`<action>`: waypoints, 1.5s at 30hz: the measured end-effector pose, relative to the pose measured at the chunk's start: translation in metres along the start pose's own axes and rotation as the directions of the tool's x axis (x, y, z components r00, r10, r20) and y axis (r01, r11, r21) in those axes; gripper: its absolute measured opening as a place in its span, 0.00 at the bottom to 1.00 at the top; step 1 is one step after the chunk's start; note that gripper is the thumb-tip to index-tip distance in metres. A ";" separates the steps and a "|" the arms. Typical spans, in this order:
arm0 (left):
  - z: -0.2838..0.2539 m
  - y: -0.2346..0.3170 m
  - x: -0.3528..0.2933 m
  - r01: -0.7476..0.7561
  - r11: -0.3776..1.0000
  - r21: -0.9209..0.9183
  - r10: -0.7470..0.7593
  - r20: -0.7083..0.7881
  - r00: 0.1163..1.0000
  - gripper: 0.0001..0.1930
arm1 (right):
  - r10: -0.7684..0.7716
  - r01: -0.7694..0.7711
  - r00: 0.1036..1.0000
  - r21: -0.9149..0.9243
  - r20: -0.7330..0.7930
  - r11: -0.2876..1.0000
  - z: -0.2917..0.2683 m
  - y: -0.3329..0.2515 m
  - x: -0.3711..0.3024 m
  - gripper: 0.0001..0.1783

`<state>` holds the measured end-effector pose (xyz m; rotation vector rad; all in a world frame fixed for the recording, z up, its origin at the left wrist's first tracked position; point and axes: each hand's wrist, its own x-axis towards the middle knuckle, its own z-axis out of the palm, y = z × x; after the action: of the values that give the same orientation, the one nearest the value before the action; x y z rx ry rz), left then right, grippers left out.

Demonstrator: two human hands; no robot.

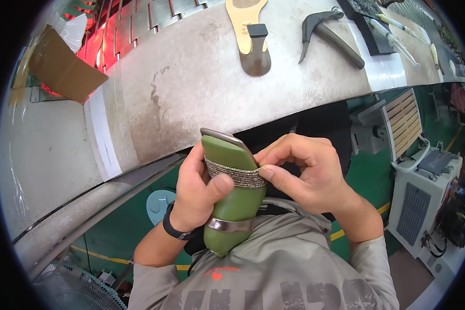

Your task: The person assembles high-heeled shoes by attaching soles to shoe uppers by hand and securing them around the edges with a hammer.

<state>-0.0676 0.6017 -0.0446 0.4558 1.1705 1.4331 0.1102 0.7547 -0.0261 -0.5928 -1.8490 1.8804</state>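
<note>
A green shoe last (235,204) rests upright against my shirt, its narrower end down. Around it run a wide, glittering strap of several beaded strands (237,174) and a plain metallic strap (227,225). A dark sole edge (223,135) shows along its far side. My left hand (201,178) wraps round the last from the left, thumb lying over the glittering strap. At the right side, my right hand (305,168) pinches the end of that strap between thumb and forefinger. What lies behind the last is hidden.
On the worn bench (191,77) ahead lie a tan-and-brown sandal sole (254,51) and a hammer (330,39). Syringe-like tubes (395,41) sit at the far right. A cardboard flap (67,64) and a slatted conveyor (144,20) are at left. A machine (423,191) stands right.
</note>
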 end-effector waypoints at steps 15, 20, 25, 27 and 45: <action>0.008 0.010 0.004 -0.042 0.987 0.153 0.049 -0.046 0.998 0.42 | 0.048 -0.051 0.998 0.062 0.049 0.997 -0.001 -0.002 -0.003 0.06; 0.001 0.014 0.010 -0.065 0.952 0.298 0.070 -0.006 0.998 0.35 | 0.114 -0.135 0.984 0.161 0.134 0.978 -0.007 0.000 0.003 0.06; -0.010 -0.002 0.013 -0.117 0.988 0.104 0.116 0.019 0.993 0.31 | 0.187 -0.269 0.949 0.341 0.253 0.901 -0.008 0.031 -0.004 0.14; -0.007 0.004 0.014 -0.181 0.983 -0.011 0.181 0.031 0.983 0.32 | 0.226 -0.280 0.958 0.425 0.174 0.860 0.000 0.045 -0.015 0.29; 0.010 0.032 0.019 -0.306 0.949 -0.072 0.299 -0.100 0.949 0.67 | 0.014 0.023 0.991 -0.270 0.135 0.963 0.037 0.022 -0.034 0.50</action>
<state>-0.0807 0.6283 -0.0202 0.5333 1.1375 1.7779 0.1159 0.7042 -0.0470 -0.5581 -2.2167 1.7135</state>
